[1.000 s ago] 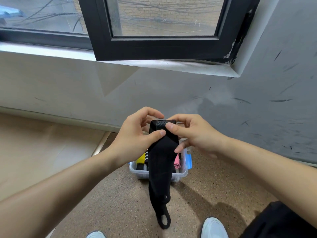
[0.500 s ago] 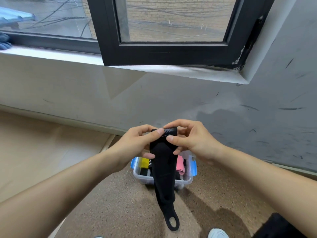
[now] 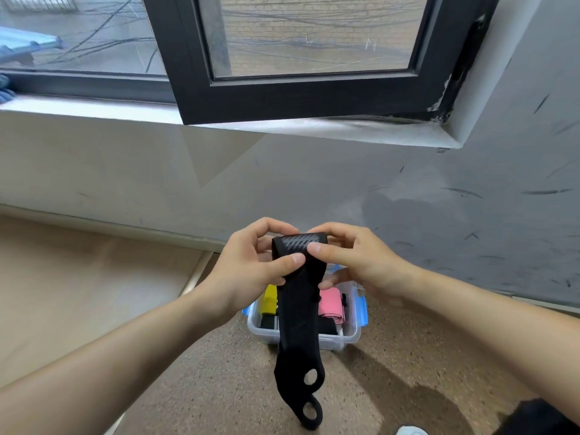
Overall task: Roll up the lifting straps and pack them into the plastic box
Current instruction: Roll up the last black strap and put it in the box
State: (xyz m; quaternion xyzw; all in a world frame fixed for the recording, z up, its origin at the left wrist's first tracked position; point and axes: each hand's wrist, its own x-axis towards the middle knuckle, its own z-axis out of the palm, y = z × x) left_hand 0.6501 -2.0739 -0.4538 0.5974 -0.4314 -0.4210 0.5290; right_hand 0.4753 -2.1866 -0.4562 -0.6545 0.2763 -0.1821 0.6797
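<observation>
Left hand (image 3: 248, 265) and right hand (image 3: 354, 255) still pinch strap (image 3: 298, 324).

Black strap (image 3: 298, 309): top end w/ carbon-weave patch folded over, rest hangs straight down in mid-air, two holes at btm end. Behind it, far side, clear plastic box (image 3: 351, 335) on floor, lid off, blue latches (image 3: 363, 312); inside, yellow roll (image 3: 270, 298) left, pink roll (image 3: 330, 306) right.
</observation>
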